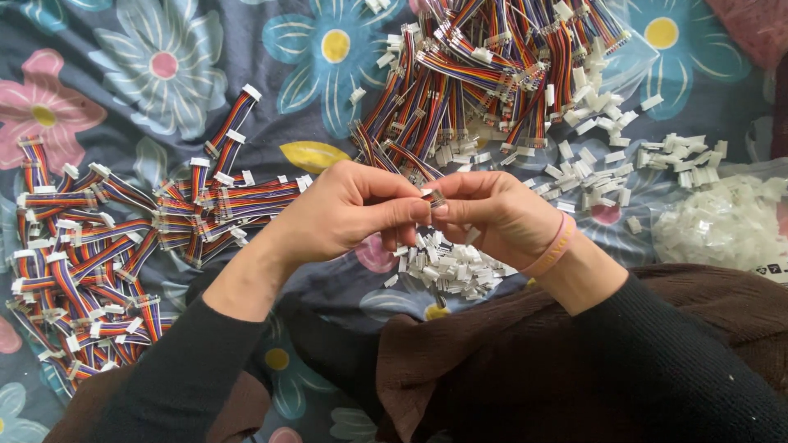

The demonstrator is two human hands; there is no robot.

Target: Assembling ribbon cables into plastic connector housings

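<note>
- From my remote seat, nearest the lens: two dark sleeves [657, 361] and a brown garment [492, 361] fill the lower frame, a pink wristband [552, 246] circling the right wrist.
- Just beyond, my left hand [345, 209] and right hand [492, 215] meet at centre, both narrowed to a pinch; between the fingertips sits the end of a short multicoloured ribbon cable [435, 197], its metal-tipped wires just showing. Whether a white housing is already on it, I cannot tell.
- Directly under the hands lies a small heap of white plastic connector housings [447, 267] on the floral cloth [164, 66].
- To the left spreads a pile of cables with white ends fitted [82, 246]; to the right, more loose housings [607, 164] trail toward a clear bag of them [722, 217].
- Farthest off, at top centre, sits a dense tangle of cables [484, 74].
- My read on the risks: the grip covers very little of the cable, so a slip would drop it into the white heap below, where it could scatter the housings. The fine wire tips look easy to bend if pressed in crooked. The two cable piles lie near each other around the hands, so a careless toss could mix them.
</note>
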